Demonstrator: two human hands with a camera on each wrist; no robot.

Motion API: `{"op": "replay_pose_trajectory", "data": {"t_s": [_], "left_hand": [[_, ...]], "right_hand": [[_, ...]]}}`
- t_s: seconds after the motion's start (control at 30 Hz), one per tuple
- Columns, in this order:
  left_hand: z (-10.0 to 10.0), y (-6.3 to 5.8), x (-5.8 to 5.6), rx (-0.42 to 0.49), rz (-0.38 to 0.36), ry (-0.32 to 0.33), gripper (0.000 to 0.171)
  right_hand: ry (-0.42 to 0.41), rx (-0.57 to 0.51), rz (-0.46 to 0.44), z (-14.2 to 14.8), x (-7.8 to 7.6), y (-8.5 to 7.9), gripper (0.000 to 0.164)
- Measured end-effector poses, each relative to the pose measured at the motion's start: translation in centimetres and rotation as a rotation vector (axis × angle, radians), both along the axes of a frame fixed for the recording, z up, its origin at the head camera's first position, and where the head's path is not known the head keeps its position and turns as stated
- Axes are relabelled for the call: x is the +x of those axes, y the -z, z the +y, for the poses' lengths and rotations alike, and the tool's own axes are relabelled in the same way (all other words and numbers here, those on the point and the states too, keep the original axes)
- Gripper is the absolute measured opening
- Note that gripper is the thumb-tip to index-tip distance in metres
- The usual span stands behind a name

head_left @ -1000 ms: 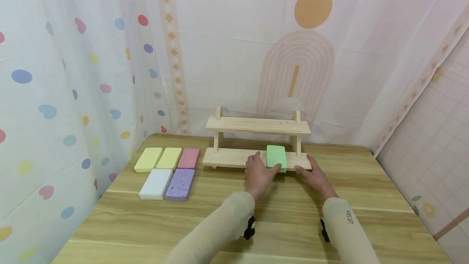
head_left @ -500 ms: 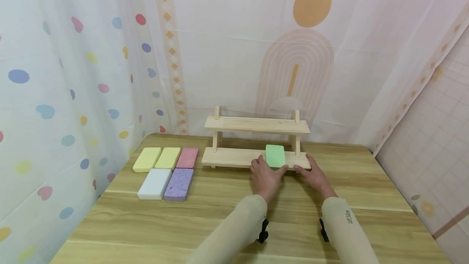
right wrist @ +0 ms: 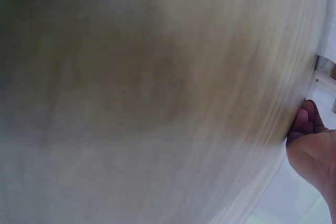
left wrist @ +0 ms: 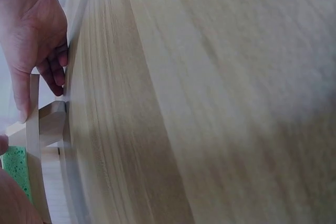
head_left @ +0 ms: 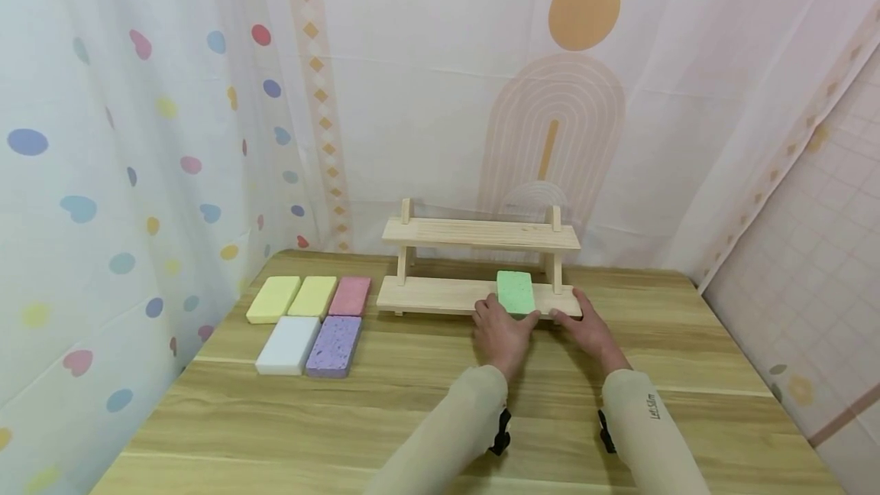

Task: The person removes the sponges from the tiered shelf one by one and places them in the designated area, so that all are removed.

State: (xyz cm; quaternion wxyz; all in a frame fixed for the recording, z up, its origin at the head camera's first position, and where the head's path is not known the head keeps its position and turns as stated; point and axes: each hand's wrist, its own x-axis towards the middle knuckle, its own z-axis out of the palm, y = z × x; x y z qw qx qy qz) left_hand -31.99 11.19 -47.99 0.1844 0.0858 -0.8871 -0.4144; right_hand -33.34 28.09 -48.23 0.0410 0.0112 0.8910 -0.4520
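A light green sponge lies flat on the lower board of a two-tier wooden rack, towards its right side. My left hand is at the sponge's front end, fingers by its left side and thumb at its front right corner. In the left wrist view, the green sponge shows between that hand's thumb and fingers. With my right hand I hold the right end of the lower board, thumb on its front edge. The right hand's fingers bend round behind that end in the left wrist view.
On the wooden table, left of the rack, lie two yellow sponges, a pink sponge, a white sponge and a purple sponge. A patterned curtain hangs close behind the rack.
The green sponge has slid back a little, so its front end no longer hangs over the board's edge. My left hand has shifted slightly right; my right hand has stayed on the rack.
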Motion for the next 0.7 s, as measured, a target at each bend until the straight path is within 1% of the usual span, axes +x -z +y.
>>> {"op": "replay_pose_trajectory", "data": {"t_s": [0.2,0.4,0.57,0.7], "left_hand": [[-0.1,-0.2,0.0,0.020,-0.012,0.022,0.071],[-0.9,-0.5,0.1,0.060,-0.014,0.029,0.067],[-1.7,-0.6,0.0,0.066,-0.029,0.054,0.069],[-2.6,-1.0,0.0,0.054,-0.018,0.087,0.069]], "right_hand": [[0.005,-0.015,-0.004,-0.1,0.2,0.0,0.093],[0.003,-0.022,0.022,-0.2,0.3,-0.4,0.099],[0.001,-0.032,-0.009,-0.1,0.4,-0.3,0.095],[0.009,-0.025,-0.019,-0.2,0.4,-0.1,0.092]]}}
